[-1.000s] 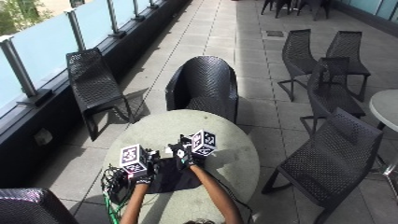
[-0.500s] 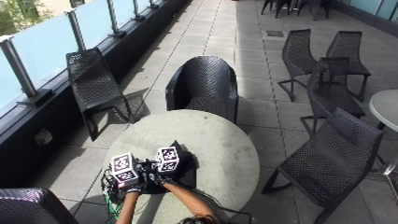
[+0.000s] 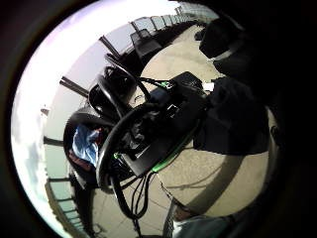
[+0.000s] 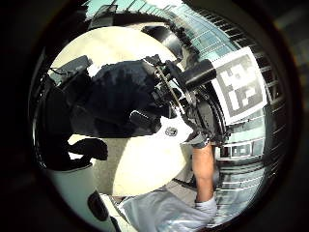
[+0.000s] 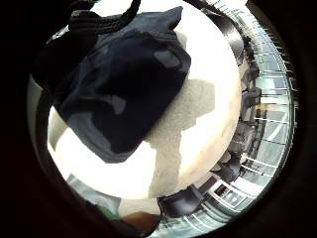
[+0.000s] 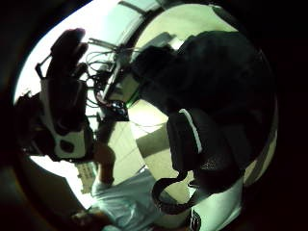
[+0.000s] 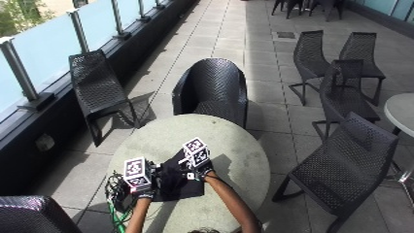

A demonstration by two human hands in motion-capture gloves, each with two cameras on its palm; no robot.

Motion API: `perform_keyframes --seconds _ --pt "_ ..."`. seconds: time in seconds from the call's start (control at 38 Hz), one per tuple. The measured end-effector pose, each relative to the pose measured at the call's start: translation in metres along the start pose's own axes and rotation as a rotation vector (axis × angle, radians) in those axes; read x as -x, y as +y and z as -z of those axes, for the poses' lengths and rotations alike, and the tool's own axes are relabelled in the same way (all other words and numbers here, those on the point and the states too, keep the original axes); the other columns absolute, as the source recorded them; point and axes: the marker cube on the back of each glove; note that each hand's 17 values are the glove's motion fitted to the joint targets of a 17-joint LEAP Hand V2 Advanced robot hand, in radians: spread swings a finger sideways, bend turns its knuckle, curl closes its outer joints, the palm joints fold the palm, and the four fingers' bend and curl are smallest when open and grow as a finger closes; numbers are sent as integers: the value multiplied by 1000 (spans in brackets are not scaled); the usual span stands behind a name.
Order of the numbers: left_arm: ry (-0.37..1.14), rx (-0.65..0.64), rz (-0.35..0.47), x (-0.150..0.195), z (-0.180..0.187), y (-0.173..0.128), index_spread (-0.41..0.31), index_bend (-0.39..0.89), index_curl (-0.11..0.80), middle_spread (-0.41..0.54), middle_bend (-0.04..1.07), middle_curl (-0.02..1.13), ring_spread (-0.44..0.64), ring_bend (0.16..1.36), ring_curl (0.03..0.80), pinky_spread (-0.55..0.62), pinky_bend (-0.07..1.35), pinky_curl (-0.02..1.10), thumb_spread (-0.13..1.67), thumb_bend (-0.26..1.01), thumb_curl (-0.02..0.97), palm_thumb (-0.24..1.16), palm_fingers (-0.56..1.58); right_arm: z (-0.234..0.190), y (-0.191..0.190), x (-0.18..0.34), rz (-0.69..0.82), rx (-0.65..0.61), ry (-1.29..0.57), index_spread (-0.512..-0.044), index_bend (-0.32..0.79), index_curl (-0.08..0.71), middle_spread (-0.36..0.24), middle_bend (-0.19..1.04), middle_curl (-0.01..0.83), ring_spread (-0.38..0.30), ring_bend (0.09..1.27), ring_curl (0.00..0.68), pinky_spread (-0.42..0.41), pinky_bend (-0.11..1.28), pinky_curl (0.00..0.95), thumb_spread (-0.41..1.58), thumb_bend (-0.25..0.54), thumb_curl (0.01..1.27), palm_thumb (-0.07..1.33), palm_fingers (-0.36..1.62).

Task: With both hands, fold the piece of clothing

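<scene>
Dark navy, soft folded cloth garment (image 7: 176, 179) lies on the round grey stone table (image 7: 226, 141), one piece only. Outside view: left hand (image 7: 144, 190) and right hand (image 7: 197, 171) sit at its edges; can't tell their fingers. Right palm view: garment (image 5: 119, 79) looks light and floppy, probably best grabbed at corners.

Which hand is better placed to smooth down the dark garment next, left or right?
Probably the right hand: it sits over the dark garment on the round table. The left hand is at the cloth's left edge, beside the table rim.
</scene>
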Motion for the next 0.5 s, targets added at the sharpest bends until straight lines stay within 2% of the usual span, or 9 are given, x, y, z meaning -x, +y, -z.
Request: perform_keyframes --seconds 0.08,0.16,0.24,0.34,0.5 --pt "-9 6 -20 -10 -3 0 -34 138 317 26 170 330 192 582 324 263 446 406 1571 169 408 689 404 -6 -1 -57 -201 -38 239 -338 173 196 -96 229 437 -22 473 374 34 762 408 1087 -45 429 619 263" --pt "-30 15 -49 -26 -5 4 -33 139 317 25 171 330 192 584 324 272 442 405 1556 151 407 660 402 14 37 -95 -381 -109 342 -351 226 230 -100 231 427 9 406 322 100 658 356 1145 -27 407 599 296" --pt "-45 31 -63 -39 -8 8 -34 138 316 25 174 332 199 583 324 276 441 404 1547 135 405 633 404 26 66 -117 -483 -228 322 -356 219 244 -99 228 420 24 385 301 143 596 327 1184 -18 393 595 329" --pt "-55 44 -84 -50 -16 11 -35 137 315 25 175 333 201 582 323 279 439 402 1539 121 405 611 406 22 82 -140 -542 -337 251 -358 192 264 -103 222 413 34 380 297 177 544 309 1222 -16 376 588 370" --pt "-59 62 -121 -69 -21 16 -40 136 314 25 173 334 204 581 322 278 438 402 1530 108 406 593 406 9 106 -157 -570 -346 174 -362 170 283 -100 207 405 38 364 298 203 497 301 1268 -8 366 605 398"
